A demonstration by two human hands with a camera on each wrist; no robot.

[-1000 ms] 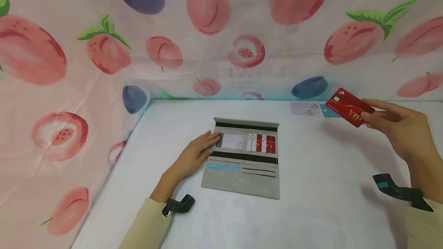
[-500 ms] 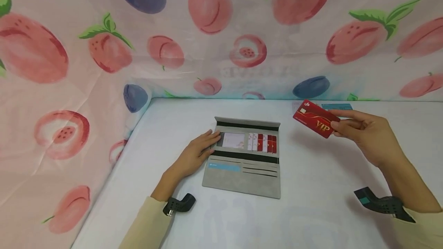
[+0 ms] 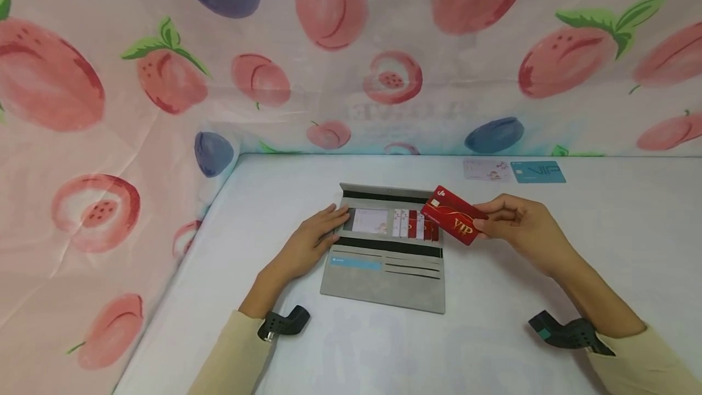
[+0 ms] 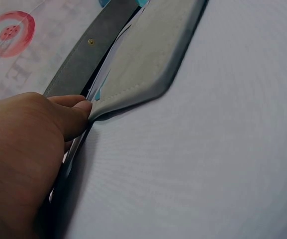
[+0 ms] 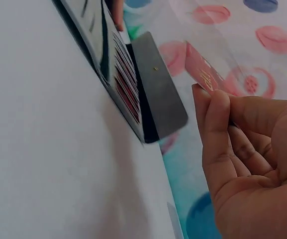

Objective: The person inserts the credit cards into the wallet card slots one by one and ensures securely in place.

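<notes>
A grey wallet (image 3: pixel 384 293) lies unfolded on the white table, with several red and white cards in its right-hand slots, a pale card (image 3: pixel 370 222) in its window and a blue card (image 3: pixel 355 263) in the lower panel. My left hand (image 3: pixel 307 242) rests on the wallet's left edge, fingers fairly straight; in the left wrist view the thumb touches the edge by the fold. Between thumb and fingers, my right hand (image 3: pixel 521 227) pinches a red VIP card (image 3: pixel 452 215). That card is tilted and overlaps the wallet's upper right corner in the head view, raised above it in the right wrist view.
At the back of the table, a pale card (image 3: pixel 486 170) and a blue VIP card (image 3: pixel 538 172) lie side by side. A fruit-patterned cloth (image 3: pixel 329 66) rises behind and along the left. Black wrist cameras sit on both wrists.
My right hand has carried the red VIP card leftward and nearer, from above the back cards to the wallet's right side, uncovering those cards. My left hand has stayed in place.
</notes>
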